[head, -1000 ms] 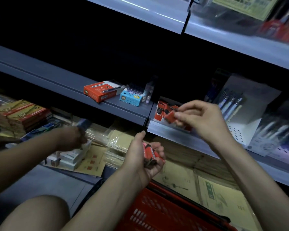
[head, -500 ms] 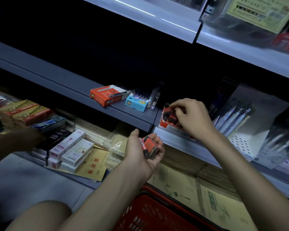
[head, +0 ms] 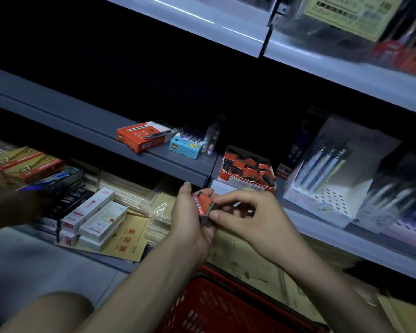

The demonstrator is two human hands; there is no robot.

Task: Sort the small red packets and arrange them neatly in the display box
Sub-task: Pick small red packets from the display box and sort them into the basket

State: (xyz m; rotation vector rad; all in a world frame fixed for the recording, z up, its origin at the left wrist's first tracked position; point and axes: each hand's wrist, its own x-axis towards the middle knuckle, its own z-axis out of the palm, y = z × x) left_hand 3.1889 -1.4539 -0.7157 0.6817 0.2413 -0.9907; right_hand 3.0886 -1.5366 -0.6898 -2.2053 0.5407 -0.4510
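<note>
Head view: left hand (head: 190, 228), right hand (head: 253, 221), one packet stack (head: 203, 205), one box (head: 246, 182)

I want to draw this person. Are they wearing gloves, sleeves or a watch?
No. The left hand and right hand are bare: no gloves, rings or watch in view. The left forearm and right forearm show no sleeve.

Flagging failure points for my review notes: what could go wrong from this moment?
The left hand grips a small stack of red packets while the right hand pinches its end; one could slip into the red basket below. The packets in the display box lie jumbled, so new ones set on top may sit crooked.
</note>
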